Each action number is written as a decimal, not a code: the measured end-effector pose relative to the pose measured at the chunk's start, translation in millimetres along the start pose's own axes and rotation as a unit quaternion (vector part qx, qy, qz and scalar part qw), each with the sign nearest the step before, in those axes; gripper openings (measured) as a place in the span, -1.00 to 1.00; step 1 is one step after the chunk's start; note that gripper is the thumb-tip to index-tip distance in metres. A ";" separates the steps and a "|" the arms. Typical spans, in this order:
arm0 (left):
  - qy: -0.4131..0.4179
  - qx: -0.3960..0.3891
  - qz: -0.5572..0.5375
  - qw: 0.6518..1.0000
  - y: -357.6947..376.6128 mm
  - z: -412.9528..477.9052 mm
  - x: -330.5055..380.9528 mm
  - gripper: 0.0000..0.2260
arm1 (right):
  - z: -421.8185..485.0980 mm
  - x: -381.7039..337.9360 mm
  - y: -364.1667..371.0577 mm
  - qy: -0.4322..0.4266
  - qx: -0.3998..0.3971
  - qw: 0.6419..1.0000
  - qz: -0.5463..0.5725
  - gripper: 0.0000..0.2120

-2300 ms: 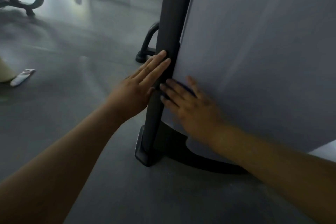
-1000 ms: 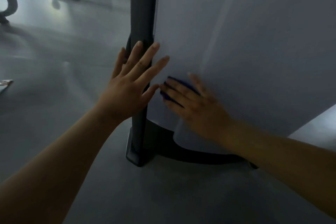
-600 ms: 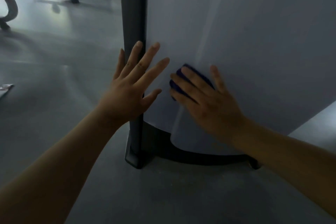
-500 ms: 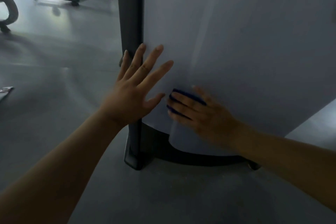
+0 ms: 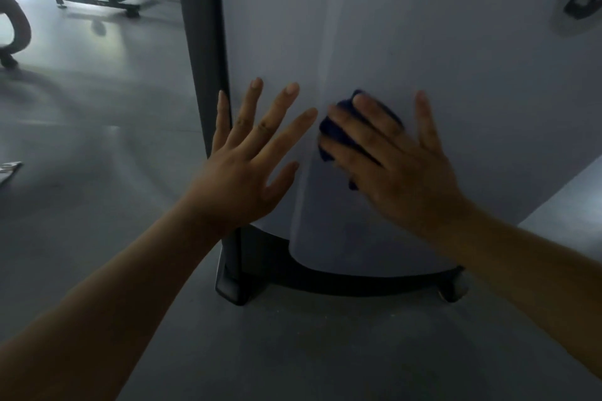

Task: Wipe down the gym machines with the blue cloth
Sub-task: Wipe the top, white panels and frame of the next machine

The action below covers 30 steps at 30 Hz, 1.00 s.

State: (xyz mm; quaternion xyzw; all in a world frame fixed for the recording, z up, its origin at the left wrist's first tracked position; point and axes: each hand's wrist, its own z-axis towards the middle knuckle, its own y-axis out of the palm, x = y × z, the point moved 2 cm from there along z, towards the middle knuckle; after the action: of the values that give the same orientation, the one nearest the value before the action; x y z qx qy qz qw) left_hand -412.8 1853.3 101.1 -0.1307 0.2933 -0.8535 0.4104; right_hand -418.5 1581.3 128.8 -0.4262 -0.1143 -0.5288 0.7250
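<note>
We reach both bare arms forward from the near edge. Our left hand lies flat, fingers straight and fanned. Our right hand sits just right of it, fingers likewise straight and spread wide, back toward us.

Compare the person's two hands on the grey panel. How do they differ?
The left hand lies bare against the panel; the right hand presses a blue cloth onto it. The left hand sits by the dark post, its little finger overlapping it; the right hand sits further along the panel. Both are flat, with fingers spread.
</note>
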 end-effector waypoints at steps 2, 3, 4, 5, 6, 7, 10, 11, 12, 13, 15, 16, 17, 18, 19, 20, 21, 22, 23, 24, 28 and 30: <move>-0.004 -0.004 -0.008 1.000 -0.1 1.5 7.5 -0.38 | -11.3 -5.3 6.3 -0.010 -0.002 1.000 -0.002 -0.40; -0.007 -0.008 -0.008 1.000 0.4 1.4 11.3 -0.38 | -22.2 -14.4 14.0 -0.062 -0.032 0.998 -0.005 -0.37; -0.007 -0.012 -0.004 1.000 0.8 1.2 14.4 -0.37 | -32.6 -21.9 19.4 -0.124 -0.070 0.990 -0.010 -0.34; -0.006 -0.014 -0.001 1.000 1.2 1.6 17.6 -0.37 | -38.7 -22.6 20.5 -0.169 -0.093 0.981 -0.012 -0.34; -0.003 -0.014 0.002 1.000 1.6 2.5 21.2 -0.36 | -39.0 -16.5 17.0 -0.177 -0.090 0.980 -0.005 -0.35; 0.002 -0.013 0.007 1.000 1.8 4.0 24.6 -0.37 | -36.2 -6.7 12.4 -0.149 -0.071 0.986 0.000 -0.38; 0.028 -0.011 0.023 0.999 3.2 9.2 33.3 -0.42 | -33.0 12.2 6.3 0.007 0.012 1.000 0.006 -0.43; 0.033 -0.013 0.025 0.999 4.3 11.4 36.4 -0.42 | -37.3 8.5 8.2 0.020 0.015 1.000 0.009 -0.44; 0.036 -0.016 0.029 0.999 5.6 13.4 39.0 -0.41 | -44.1 -0.2 12.7 -0.002 -0.002 1.000 0.011 -0.42; 0.037 -0.021 0.034 0.999 7.4 14.7 41.9 -0.39 | -52.8 -10.3 19.2 -0.049 -0.035 0.998 0.011 -0.39; 0.040 -0.033 0.047 0.998 11.1 13.9 45.9 -0.38 | -60.7 -13.8 22.1 -0.122 -0.069 0.990 0.009 -0.40; 0.041 -0.037 0.052 0.997 12.5 12.4 46.7 -0.38 | -56.8 -7.1 17.7 -0.112 -0.054 0.992 0.011 -0.43; 0.039 -0.037 0.053 0.997 13.2 11.1 46.9 -0.38 | -52.3 2.9 13.0 -0.074 -0.022 0.997 0.014 -0.46; 0.036 -0.038 0.054 0.997 13.6 10.4 46.5 -0.37 | -49.3 13.3 9.6 -0.019 0.017 1.000 0.015 -0.48; 0.033 -0.040 0.057 0.997 14.2 10.6 46.4 -0.35 | -49.8 21.4 8.5 0.034 0.046 0.998 0.018 -0.50; 0.029 -0.043 0.066 0.997 14.7 10.8 46.7 -0.32 | -53.2 24.1 9.5 0.064 0.058 0.996 0.023 -0.50; 0.026 -0.046 0.075 0.996 15.8 11.2 48.3 -0.29 | -59.5 20.4 13.5 0.054 0.048 0.997 0.023 -0.51; 0.025 -0.051 0.082 0.995 17.2 11.2 51.1 -0.25 | -69.8 13.9 19.6 0.009 0.025 0.999 0.023 -0.53; 0.026 -0.057 0.090 0.994 18.7 10.9 53.8 -0.22 | -81.1 8.9 24.8 -0.054 -0.010 0.998 0.025 -0.52; 0.030 -0.061 0.100 0.993 19.6 10.2 55.5 -0.20 | -89.2 9.1 26.9 -0.112 -0.038 0.993 0.018 -0.48; 0.054 -0.053 0.132 0.988 20.5 12.4 65.4 -0.22 | -88.1 40.9 12.8 0.021 0.042 0.999 0.024 -0.46; 0.069 -0.046 0.146 0.986 25.1 17.3 74.5 -0.22 | -96.0 42.2 14.1 0.114 0.080 0.989 0.040 -0.46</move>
State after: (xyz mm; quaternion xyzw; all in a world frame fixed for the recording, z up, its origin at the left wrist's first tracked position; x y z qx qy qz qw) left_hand -436.1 1776.2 98.2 -0.0464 0.3755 -0.7772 0.5029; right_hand -416.1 1483.2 89.3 -0.3081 -0.0550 -0.5336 0.7857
